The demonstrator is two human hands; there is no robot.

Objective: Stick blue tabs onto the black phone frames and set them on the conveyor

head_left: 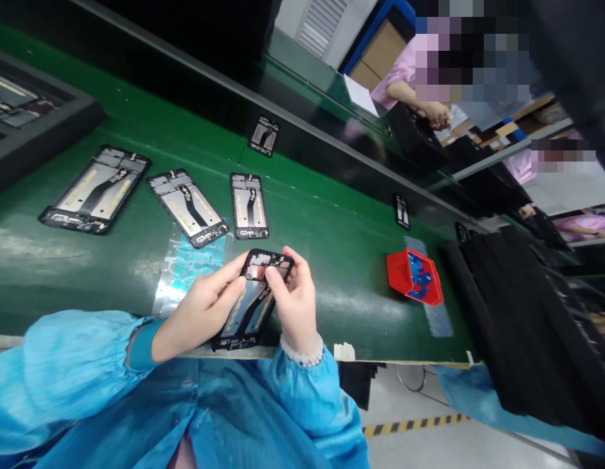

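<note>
An opened phone frame (243, 319) with its inner parts showing is held tilted at the bench's front edge. My left hand (202, 309) grips its left side, thumb on the edge. My right hand (298, 299) is closed round its upper right corner, with the thumb pressing near the top inside. Whether a small part lies under that thumb is hidden. Just beyond, a sheet of light-blue film stickers (189, 264) lies on the green bench. One phone frame (189, 207) overlaps the sheet's far end, and another phone frame (250, 205) lies to its right.
A third phone frame (96, 189) lies at left beside a black foam tray (48, 124). Farther back is another phone frame (264, 135). On the right stand a red bin (397, 273) with blue scraps and a black stack (531, 332). Co-workers in pink sit across the line.
</note>
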